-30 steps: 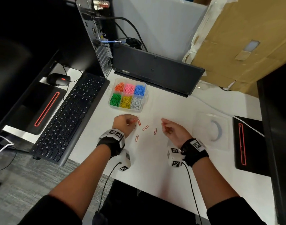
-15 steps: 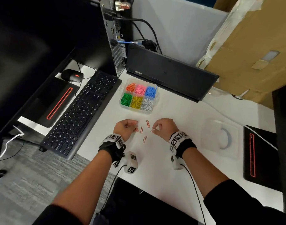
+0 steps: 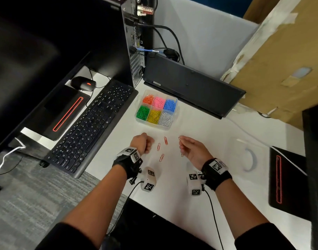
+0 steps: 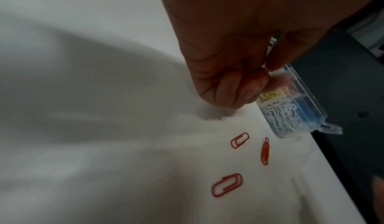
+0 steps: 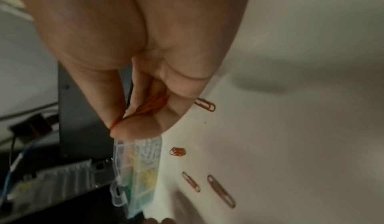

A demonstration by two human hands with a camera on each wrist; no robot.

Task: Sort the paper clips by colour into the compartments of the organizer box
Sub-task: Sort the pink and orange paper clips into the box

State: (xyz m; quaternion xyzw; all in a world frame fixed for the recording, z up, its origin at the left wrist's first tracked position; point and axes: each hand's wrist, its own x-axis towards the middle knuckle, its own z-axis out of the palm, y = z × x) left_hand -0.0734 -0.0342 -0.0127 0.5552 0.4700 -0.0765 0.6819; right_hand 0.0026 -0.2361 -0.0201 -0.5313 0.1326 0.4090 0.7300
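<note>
Four orange wire paper clips (image 3: 161,157) lie loose on the white desk (image 3: 172,204) between my hands, just short of the clear six-compartment plastic organizer box (image 3: 174,126). My right hand (image 3: 192,150) pinches a small bunch of orange clips between thumb and fingertips. My left hand (image 3: 143,144) is curled tight; whether it holds anything I cannot tell. I'd keep the pinch firm and release low over the back-left orange compartment (image 3: 148,99), beside the pink.

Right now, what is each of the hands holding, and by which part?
The right hand pinches orange paper clips between thumb and fingertips; one end sticks out past them. The left hand is curled shut; whether it holds clips cannot be told.
</note>
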